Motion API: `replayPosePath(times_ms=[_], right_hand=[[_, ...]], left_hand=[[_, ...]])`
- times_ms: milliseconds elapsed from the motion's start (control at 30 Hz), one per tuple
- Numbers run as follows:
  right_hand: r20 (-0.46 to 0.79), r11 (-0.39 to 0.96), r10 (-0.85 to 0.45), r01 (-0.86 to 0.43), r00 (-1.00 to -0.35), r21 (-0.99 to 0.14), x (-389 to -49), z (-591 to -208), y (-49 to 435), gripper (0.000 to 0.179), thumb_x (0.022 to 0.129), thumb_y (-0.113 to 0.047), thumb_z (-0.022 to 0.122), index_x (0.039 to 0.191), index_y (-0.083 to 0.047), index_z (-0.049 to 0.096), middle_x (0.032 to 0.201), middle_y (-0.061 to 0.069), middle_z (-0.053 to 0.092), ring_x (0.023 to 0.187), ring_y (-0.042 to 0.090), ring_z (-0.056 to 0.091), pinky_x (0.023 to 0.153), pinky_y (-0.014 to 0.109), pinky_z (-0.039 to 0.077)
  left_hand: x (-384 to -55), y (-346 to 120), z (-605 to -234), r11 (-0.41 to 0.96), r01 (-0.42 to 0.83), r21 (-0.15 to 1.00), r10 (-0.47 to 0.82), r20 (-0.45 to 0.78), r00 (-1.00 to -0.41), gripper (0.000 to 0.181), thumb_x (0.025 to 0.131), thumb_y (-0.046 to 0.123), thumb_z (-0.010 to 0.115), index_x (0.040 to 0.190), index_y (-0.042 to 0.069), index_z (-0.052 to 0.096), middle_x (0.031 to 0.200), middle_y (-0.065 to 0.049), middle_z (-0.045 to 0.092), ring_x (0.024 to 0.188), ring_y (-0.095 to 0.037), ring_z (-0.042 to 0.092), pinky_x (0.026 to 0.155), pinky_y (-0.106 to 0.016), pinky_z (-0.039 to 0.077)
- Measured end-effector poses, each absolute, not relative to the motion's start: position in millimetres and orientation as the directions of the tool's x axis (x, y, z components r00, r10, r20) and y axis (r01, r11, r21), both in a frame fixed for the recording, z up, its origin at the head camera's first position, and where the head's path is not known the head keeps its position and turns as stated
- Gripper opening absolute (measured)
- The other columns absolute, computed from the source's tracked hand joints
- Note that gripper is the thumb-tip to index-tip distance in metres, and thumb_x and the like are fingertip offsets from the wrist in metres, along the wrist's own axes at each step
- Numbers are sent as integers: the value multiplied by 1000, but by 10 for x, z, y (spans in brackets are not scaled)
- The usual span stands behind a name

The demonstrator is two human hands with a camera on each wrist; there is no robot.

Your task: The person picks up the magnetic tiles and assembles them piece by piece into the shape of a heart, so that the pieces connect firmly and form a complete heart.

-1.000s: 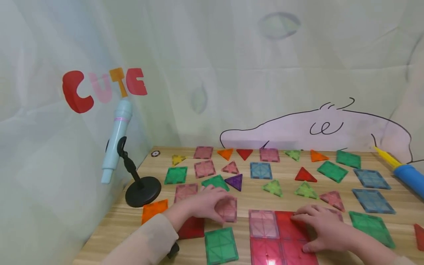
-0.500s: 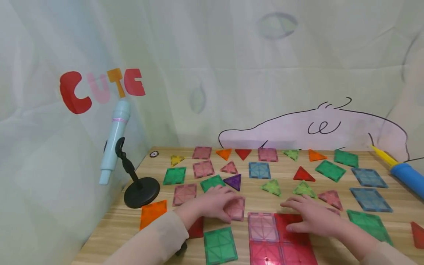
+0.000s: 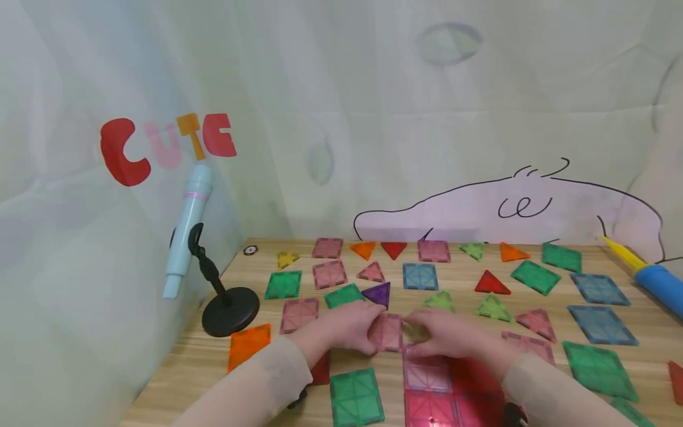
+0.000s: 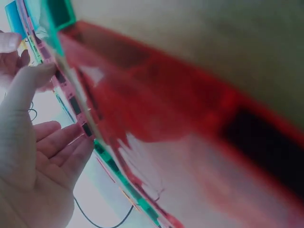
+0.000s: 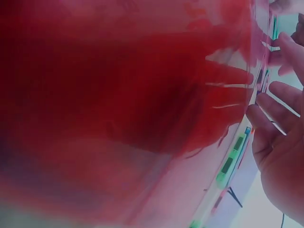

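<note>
My left hand (image 3: 344, 326) holds a clear pink square magnetic tile (image 3: 391, 332) flat on the table, thumb at its near side and fingers at its far side. In the left wrist view, the left hand's thumb and fingertips (image 4: 85, 135) lie along tile edges. My right hand (image 3: 453, 335) is just right of that tile, fingers fairly straight; whether they touch it is unclear. Its thumb lies over the top edge of a block of joined squares: light pink (image 3: 427, 378), red (image 3: 472, 373) and deeper pink (image 3: 429, 409). The right forearm partly covers the block.
Flat square and triangular tiles lie across the wooden table (image 3: 320, 418), among them a green square (image 3: 356, 397), an orange square (image 3: 249, 347) and a purple triangle (image 3: 379, 293). A toy microphone (image 3: 187, 231) on a black stand is at left. A blue-yellow tool (image 3: 658, 284) lies at right.
My left hand has slid the pink square tile to the right, towards the top of the block. My right hand has lifted off the red square and come left beside that tile.
</note>
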State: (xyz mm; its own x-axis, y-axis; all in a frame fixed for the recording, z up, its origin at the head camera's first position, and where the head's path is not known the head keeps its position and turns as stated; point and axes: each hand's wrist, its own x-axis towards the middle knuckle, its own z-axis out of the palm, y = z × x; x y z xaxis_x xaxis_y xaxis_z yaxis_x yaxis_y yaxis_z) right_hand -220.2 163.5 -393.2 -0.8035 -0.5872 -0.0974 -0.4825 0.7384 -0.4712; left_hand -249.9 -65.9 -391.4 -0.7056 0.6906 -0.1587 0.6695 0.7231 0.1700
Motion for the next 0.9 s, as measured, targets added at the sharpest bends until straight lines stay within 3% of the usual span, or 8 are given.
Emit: replayPosePath(times_ms=[167, 333, 500, 800, 900], right_hand=[[-84, 755, -577, -491, -813, -433, -2261, -3970, 1535, 61, 80, -41, 71, 129, -9, 56, 129, 11, 54, 120, 34, 46, 98, 51, 38], [-83, 770, -553, -470, -829, -432, -2278, -3992, 1489, 67, 78, -43, 72, 131, -8, 53, 133, 14, 49, 123, 36, 43, 99, 52, 36], [-94, 800, -518, -443, -850, -405, -2272, -4000, 1415, 73, 75, -48, 73, 131, -6, 52, 135, 16, 47, 125, 38, 40, 101, 53, 33], [-4, 785, -567, -539, -824, -306, -2294, -4003, 1275, 68, 69, -39, 76, 123, -3, 57, 119, 12, 55, 113, 31, 49, 95, 46, 42], [0, 770, -575, -541, -818, -338, -2327, -3980, 1291, 60, 70, -35, 74, 119, -3, 61, 109, 7, 61, 99, 23, 56, 86, 41, 47]], left_hand=[[-2523, -700, -3933, 719, 660, 216, 693, -163, -702, 75, 77, 41, 75, 139, 12, 44, 132, -1, 52, 119, -16, 47, 99, -33, 39], [-2528, -806, -3931, 730, 651, 209, 683, -178, -708, 77, 73, 49, 75, 138, 20, 45, 136, 3, 47, 123, -19, 39, 105, -42, 29], [-2525, -848, -3924, 767, 604, 218, 641, -213, -737, 80, 72, 52, 75, 139, 20, 43, 140, 0, 43, 127, -23, 36, 106, -44, 29], [-2542, -794, -3915, 754, 623, 208, 655, -182, -733, 75, 74, 43, 76, 137, 14, 47, 136, -1, 49, 125, -20, 41, 104, -37, 34], [-2577, -798, -3925, 735, 621, 272, 672, -164, -722, 65, 76, 36, 75, 132, 14, 52, 126, 3, 56, 111, -15, 50, 97, -31, 41]])
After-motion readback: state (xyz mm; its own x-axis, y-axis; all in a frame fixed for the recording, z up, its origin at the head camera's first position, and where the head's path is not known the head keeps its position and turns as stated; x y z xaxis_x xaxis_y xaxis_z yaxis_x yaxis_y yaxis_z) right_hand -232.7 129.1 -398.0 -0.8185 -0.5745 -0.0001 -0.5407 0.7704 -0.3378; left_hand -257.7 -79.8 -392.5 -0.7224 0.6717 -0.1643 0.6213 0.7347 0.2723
